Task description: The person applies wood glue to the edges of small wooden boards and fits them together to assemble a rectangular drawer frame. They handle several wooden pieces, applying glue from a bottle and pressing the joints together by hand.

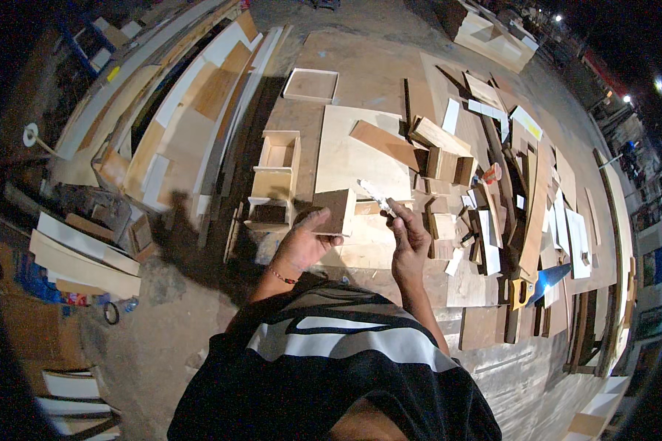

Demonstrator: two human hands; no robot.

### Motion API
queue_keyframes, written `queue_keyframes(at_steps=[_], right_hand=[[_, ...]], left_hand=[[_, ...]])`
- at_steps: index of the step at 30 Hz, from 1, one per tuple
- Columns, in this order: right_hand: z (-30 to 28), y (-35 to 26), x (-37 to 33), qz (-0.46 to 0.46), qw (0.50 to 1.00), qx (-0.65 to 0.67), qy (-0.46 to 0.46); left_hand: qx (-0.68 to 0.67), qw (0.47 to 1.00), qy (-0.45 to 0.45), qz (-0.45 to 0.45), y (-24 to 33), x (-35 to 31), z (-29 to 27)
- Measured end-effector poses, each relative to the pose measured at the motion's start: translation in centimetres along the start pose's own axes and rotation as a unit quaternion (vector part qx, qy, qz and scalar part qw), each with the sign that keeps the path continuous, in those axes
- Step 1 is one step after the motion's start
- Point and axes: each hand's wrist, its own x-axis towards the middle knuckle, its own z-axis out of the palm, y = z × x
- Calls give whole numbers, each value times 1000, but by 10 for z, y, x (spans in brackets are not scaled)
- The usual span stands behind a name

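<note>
My left hand (305, 246), with a beaded bracelet at the wrist, grips a small wooden box-like piece (335, 211) by its near left side, thumb on top. In my right hand (410, 239) is a thin stick-like tool smeared with white paste (373, 193), pinched between thumb and fingers. Its white end points up and left, just beyond the wooden piece. Both hands are over a pale plywood board (353, 132). Left of them stands a narrow open wooden box with compartments (275, 176); a shallow wooden tray (311, 85) lies farther off.
Wood offcuts and blocks (445, 163) crowd the right side, around a red-and-white cup (492, 173). A handsaw with a yellow handle (522, 292) lies among them. Long boards (217, 81) are stacked on the left, and white-faced strips (88, 242) lie nearer.
</note>
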Motion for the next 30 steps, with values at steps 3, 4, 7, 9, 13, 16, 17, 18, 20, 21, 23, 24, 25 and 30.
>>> queue_keyframes(at_steps=[3,4,7,9,13,16,17,18,20,21,23,24,25,30], right_hand=[[3,3,-1,-23,1000,-5,10],[3,7,-2,-35,999,-4,11],[3,20,-8,-62,997,-51,-14],[9,23,-13,-28,999,-24,-14],[4,31,-17,-75,995,-58,-27],[0,27,-20,-124,988,-87,-28],[-1,24,-21,-143,984,-104,-33],[-4,22,-23,-144,979,-130,-56],[-5,11,-29,-135,979,-141,-67],[-6,8,-30,-124,977,-152,-78],[-9,11,-31,-146,973,-157,-80],[-10,11,-31,-152,973,-152,-79],[-11,11,-32,-158,973,-148,-77],[-6,5,-24,-150,973,-175,-22]], left_hand=[[-30,999,-21,-21,-2,-1,4],[-42,999,-19,-24,-3,-1,5],[-61,998,9,-33,-5,-3,3],[-44,999,10,-28,-8,-3,2],[-56,998,-12,-29,-10,-4,0],[-70,996,-45,-34,-10,-1,0],[-75,995,-56,-32,-9,0,0],[-75,995,-56,-31,-9,0,1],[-91,995,-49,7,-9,0,5],[-91,995,-49,8,-9,0,8],[-99,995,31,-10,-7,-1,13],[-99,995,31,-10,-8,-1,13],[-101,995,21,-9,-9,0,11],[-96,994,-53,9,-18,3,-1]])
